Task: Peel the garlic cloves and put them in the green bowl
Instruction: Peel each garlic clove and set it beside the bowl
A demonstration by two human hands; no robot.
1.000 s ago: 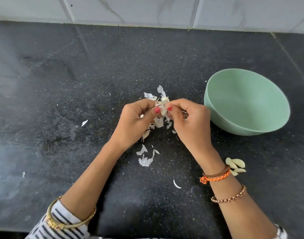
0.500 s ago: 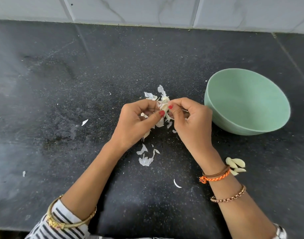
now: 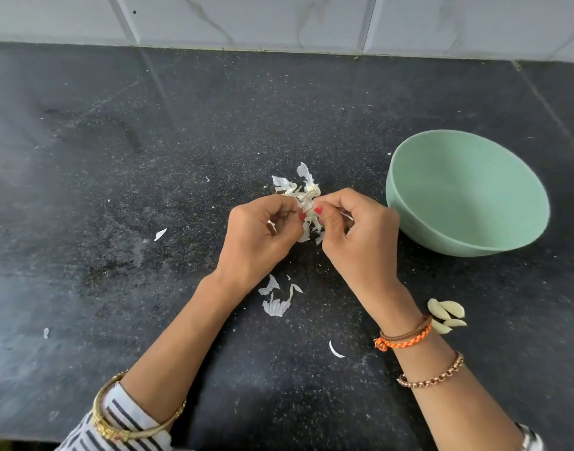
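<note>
**A:** Centre of the frame, both hands were up off the dark speckled stone bench. The left hand [image 3: 263, 236] had its fingers curled in, thumb and forefinger pinching the papery white garlic piece [image 3: 307, 203], and the right hand [image 3: 354, 236] was curled the same way, nipping it from the other side.

**B:** So both were closed on it. Could you see the clove itself?

**A:** No, only ragged skin sticking up above the knuckles; whether a whole clove sat inside, I couldn't tell. My judgement: the step was stripping skin, and doing it well meant one hand holding firm while the other tore the skin away in short pulls, not crushing it.

**B:** And the round pale green bowl [image 3: 406, 190]?

**A:** Centre right, just beside the right hand, open side tipped toward the camera, and nothing showed inside it. The small heap of pale peeled garlic cloves [image 3: 450, 312] lay on the bench at lower right, touching the right wrist's far side.

**B:** Anything in the way?

**A:** Torn white skin scraps [image 3: 276, 304] lay below the hands, with stray flakes to the left. The path to the bowl looked open; the wrist could nudge those cloves.
</note>
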